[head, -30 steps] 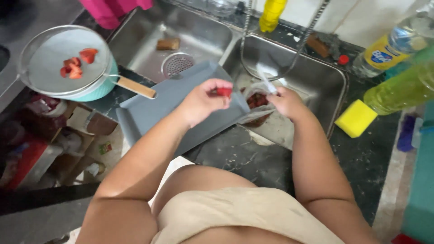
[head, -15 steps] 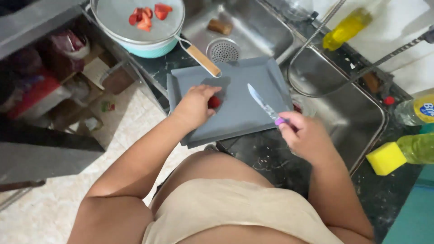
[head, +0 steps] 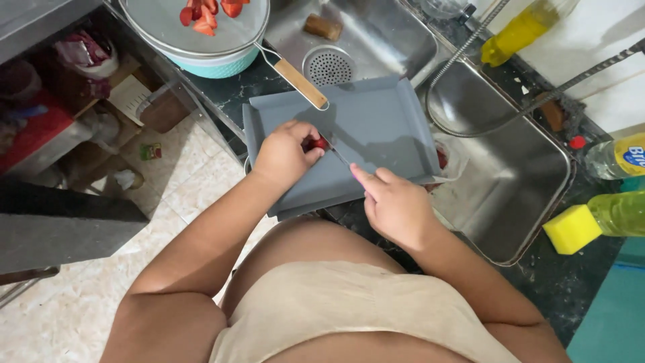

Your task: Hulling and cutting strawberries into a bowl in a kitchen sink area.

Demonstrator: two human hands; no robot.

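While the left hand point(head: 285, 156) pins a small red strawberry point(head: 321, 143) against the grey cutting board point(head: 376, 128), the right hand point(head: 396, 205) brings a small knife point(head: 340, 156) in from the near side, its blade tip touching or all but touching the fruit. The left fingers point(head: 306, 134) are curled tight around the berry, so that only a sliver of red shows between them. The right fingers point(head: 366, 178) are clenched on the knife handle, with one finger laid forward along it; the handle itself is almost wholly hidden.

The board is the landmark here. It sits slanted on the dark surface point(head: 571, 282), its far corner reaching over the sink point(head: 510, 202). The berry lies on the board's left half, towards the middle. Beyond the board's far left corner stands a teal bowl point(head: 222, 64) with a mesh strainer point(head: 168, 27) on top holding cut strawberry pieces point(head: 208, 12); the strainer's wooden handle point(head: 301, 84) overhangs the board's far edge. To the board's right, past the sink, lie a yellow sponge point(head: 571, 228) and bottles point(head: 621, 212).

To my eye, doing this cut well depends on the left fingertips staying tucked back from the blade's path, since so little fruit is exposed. A short, controlled draw of the blade suits better than pressure. The board overhangs the sink, so pressing down gently near its middle would keep it from rocking.
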